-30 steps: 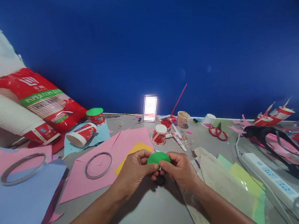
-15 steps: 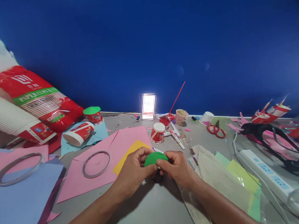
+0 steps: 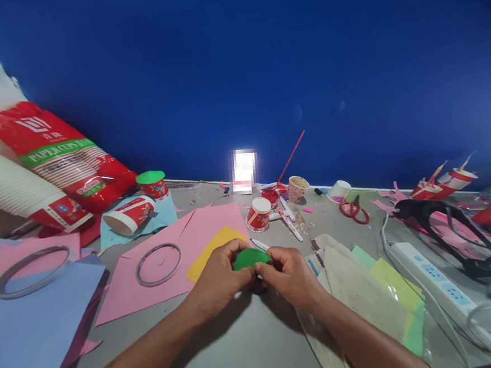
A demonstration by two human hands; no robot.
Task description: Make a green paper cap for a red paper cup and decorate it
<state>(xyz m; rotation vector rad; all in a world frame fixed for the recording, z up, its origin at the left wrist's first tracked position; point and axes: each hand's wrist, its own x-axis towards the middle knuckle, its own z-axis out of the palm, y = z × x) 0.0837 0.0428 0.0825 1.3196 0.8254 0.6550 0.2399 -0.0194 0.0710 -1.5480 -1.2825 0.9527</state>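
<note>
A green piece of paper with a rounded edge is held just above the table, between both hands. My left hand pinches its left side, thumb in front and fingers behind. My right hand grips the right side, its thumb close to the left thumb at the lower edge. Something dark shows beneath the thumbs, too shadowed to make out. Beyond the hands a red paper cup stands upside down. A yellow paper sheet and a pink sheet lie by my left hand.
To the left are a bag of paper cups, a green-topped cup, a lying cup and grey rings. Markers, red-handled scissors, a cloth, a power strip and black straps lie rightward.
The green paper has turned slightly in my fingers and shows a flatter, smaller face. Both hands keep hold of it in nearly the same place.
</note>
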